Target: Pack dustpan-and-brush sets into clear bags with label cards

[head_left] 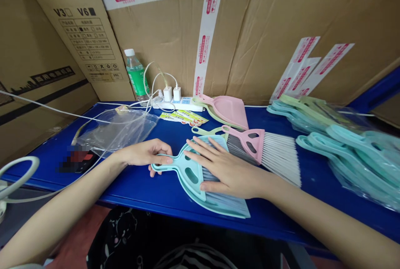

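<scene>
A light-blue dustpan [192, 192] lies near the front edge of the blue table, with a light-blue brush [191, 174] nested on it. My left hand [153, 156] grips their stacked handles between thumb and fingers. Spread flat, my right hand [223, 169] rests over the brush head and its bristles, holding nothing. Just right of it are a pink brush [258, 144] with pale bristles and a green brush [209, 131] with grey bristles, partly hidden. Behind these, a pink dustpan [229, 108] overlaps a green dustpan [212, 113].
Bagged light-blue sets [353, 156] and bagged green ones [315, 106] lie right. At the back are a power strip [184, 103] with chargers, a bottle [136, 77] and printed cards [184, 117]. A plastic bag [121, 129], cables and a dark object [83, 160] sit left; cardboard boxes [175, 40] stand behind.
</scene>
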The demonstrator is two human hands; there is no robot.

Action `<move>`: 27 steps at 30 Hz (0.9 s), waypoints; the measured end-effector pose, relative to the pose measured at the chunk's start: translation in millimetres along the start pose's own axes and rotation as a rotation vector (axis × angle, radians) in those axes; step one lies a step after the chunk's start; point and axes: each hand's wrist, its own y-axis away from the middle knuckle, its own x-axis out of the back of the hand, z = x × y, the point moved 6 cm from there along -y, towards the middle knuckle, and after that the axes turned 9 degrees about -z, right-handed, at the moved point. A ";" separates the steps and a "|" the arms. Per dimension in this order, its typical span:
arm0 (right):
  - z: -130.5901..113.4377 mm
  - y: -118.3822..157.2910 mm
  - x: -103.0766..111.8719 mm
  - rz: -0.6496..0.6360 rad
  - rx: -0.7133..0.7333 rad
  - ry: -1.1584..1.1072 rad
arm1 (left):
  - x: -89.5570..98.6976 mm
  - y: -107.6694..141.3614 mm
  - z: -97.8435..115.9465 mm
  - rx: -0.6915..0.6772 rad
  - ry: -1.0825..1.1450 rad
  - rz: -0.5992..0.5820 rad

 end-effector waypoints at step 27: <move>11.1 4.7 -3.0 0.149 -0.030 0.253 | -3.4 0.9 5.2 0.006 -0.092 0.036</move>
